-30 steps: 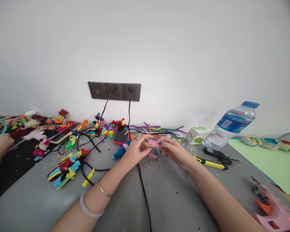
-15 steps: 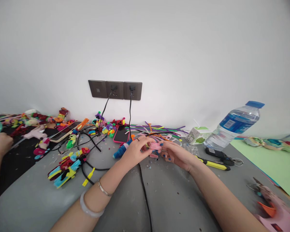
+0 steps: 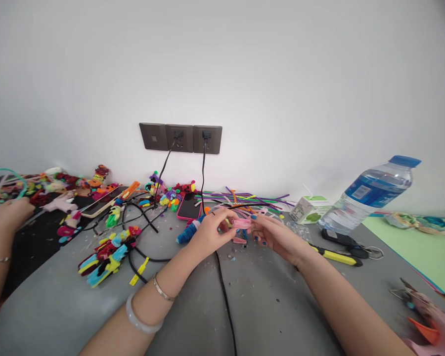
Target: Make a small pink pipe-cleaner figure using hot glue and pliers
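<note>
My left hand (image 3: 210, 231) and my right hand (image 3: 275, 234) meet above the grey table (image 3: 267, 306), both pinched on a small pink pipe-cleaner piece (image 3: 242, 224). Their fingers are curled round it from either side. Just behind the hands lies a spread of loose coloured pipe cleaners (image 3: 244, 198). A blue fuzzy piece (image 3: 187, 231) lies just left of my left hand. A black cable (image 3: 225, 296) runs under my hands toward me.
Another person's hand (image 3: 7, 213) works at the far left among craft pieces. Phones (image 3: 188, 206) charge from wall sockets (image 3: 181, 137). Also on the table: finished pipe-cleaner figures (image 3: 107, 254), a water bottle (image 3: 371, 195), a small carton (image 3: 309, 208), a yellow knife (image 3: 335, 255), green paper (image 3: 419, 252), a pink glue gun (image 3: 430, 326).
The view has shifted slightly, so everything sits a little further right. My hands stay together on the pink piece, with small finger movements. The other person's hand at the left has risen slightly.
</note>
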Motion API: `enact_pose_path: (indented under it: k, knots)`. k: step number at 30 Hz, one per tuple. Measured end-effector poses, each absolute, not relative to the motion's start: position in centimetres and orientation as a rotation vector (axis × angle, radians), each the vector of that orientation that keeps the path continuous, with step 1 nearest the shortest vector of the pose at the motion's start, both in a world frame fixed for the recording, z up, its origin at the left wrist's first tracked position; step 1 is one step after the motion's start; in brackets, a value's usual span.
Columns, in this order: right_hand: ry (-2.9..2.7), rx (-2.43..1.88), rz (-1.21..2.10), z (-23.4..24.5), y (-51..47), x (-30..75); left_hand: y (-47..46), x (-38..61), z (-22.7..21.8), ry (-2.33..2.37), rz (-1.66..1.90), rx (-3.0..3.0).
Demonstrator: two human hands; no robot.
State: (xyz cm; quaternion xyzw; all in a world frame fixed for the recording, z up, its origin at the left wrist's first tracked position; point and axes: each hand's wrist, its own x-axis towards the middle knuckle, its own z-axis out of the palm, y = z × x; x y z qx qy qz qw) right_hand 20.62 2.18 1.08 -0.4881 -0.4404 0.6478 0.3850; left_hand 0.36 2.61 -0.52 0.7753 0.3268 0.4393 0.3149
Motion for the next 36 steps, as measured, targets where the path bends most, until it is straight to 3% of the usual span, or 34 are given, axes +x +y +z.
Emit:
enact_pose_path:
  k: [13,19,21,31,36]
  knots:
    - [-1.212,-1.249,1.489,1.0,2.5,20.6,2.7,0.4,-0.7,0.900,1.199,1.895]
    - [-1.074,-1.057,0.662,2.3,2.1,21.6,3.2,0.2,-0.8,0.956,1.266,1.670]
    - [-1.176,-1.018,0.522,2.9,1.9,22.1,3.4,0.1,-0.7,0.944,1.282,1.600]
    - [-2.241,-1.372,0.749,1.6,2.0,23.1,3.9,0.2,-1.1,0.888,1.322,1.549]
    - [-2.283,-1.537,0.763,3.6,-3.3,22.9,3.7,0.0,-0.8,0.894,1.314,1.535]
